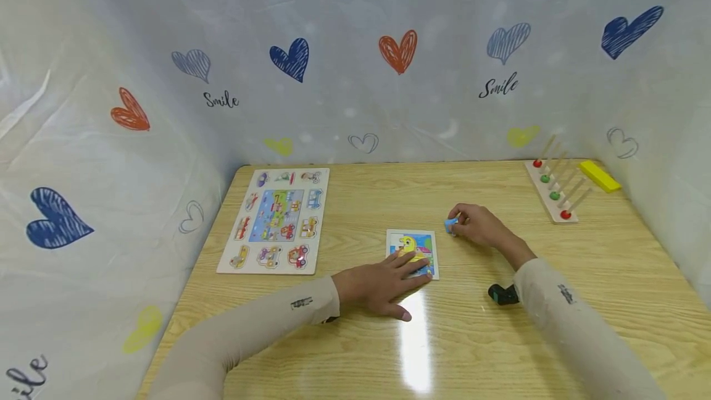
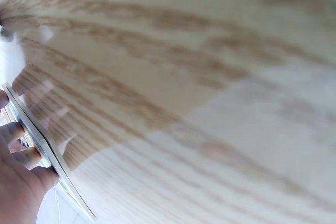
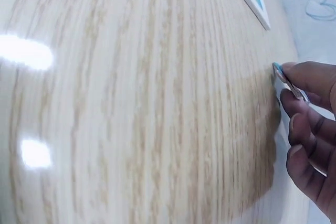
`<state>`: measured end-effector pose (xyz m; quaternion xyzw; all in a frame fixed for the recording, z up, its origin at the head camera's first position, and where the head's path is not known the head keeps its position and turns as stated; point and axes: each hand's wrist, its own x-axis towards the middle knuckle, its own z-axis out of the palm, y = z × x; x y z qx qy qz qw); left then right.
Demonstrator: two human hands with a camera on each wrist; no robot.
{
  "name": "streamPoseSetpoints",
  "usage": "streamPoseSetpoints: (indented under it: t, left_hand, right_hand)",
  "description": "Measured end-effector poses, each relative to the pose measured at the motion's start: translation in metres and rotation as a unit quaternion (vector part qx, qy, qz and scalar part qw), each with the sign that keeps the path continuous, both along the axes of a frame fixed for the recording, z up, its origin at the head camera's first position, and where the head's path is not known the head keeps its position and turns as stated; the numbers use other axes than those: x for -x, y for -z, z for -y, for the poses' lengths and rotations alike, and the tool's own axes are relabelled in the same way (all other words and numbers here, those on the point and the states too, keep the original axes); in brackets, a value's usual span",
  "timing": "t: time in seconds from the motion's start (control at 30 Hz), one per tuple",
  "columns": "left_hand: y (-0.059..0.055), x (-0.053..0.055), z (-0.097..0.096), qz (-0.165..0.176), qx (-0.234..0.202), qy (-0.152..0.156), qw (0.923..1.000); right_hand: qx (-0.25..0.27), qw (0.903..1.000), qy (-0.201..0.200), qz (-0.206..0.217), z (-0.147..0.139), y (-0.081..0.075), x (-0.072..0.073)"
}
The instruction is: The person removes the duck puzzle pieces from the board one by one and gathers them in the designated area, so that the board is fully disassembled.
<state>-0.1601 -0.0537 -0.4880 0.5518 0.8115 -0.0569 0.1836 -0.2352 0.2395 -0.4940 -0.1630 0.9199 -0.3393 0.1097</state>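
A small square jigsaw puzzle (image 1: 410,234) with a white frame and a yellow cartoon figure lies mid-table. My left hand (image 1: 389,286) rests on it, fingers spread over its lower part and hiding some of the picture. In the left wrist view those fingers (image 2: 32,157) lie across the board's edge. To the right of the board, my right hand (image 1: 479,226) pinches a small blue puzzle piece (image 1: 450,225) between thumb and fingers. The right wrist view shows the piece (image 3: 287,83) edge-on, close over the tabletop, with the board's white corner beyond.
At left lies a larger picture board (image 1: 228,258) with vehicle pieces. A wooden peg stand (image 1: 547,195) with red and green beads stands at back right beside a yellow block (image 1: 600,176). A black object (image 1: 502,294) is near the right sleeve. Printed curtains (image 1: 344,97) border the table.
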Motion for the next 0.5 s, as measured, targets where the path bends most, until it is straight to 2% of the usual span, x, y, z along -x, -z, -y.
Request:
streamPoseSetpoints:
  t: [0.13, 0.3, 0.5]
  left_hand:
    - [-0.0007, 0.0, 0.0003, 0.001, -0.001, 0.0, 1.0]
    - [-0.0017, -0.0006, 0.0008, -0.002, -0.005, 0.001, 1.0]
    - [-0.0014, -0.0007, 0.0012, -0.003, -0.003, 0.0, 1.0]
  right_hand:
    - [-0.037, 0.9991, 0.019, 0.001, 0.0019, -0.0019, -0.0012]
    - [-0.072, 0.9973, 0.013, 0.005, -0.0005, -0.0024, -0.002]
    - [-0.071, 0.9975, 0.001, -0.008, -0.0063, -0.0029, -0.0044]
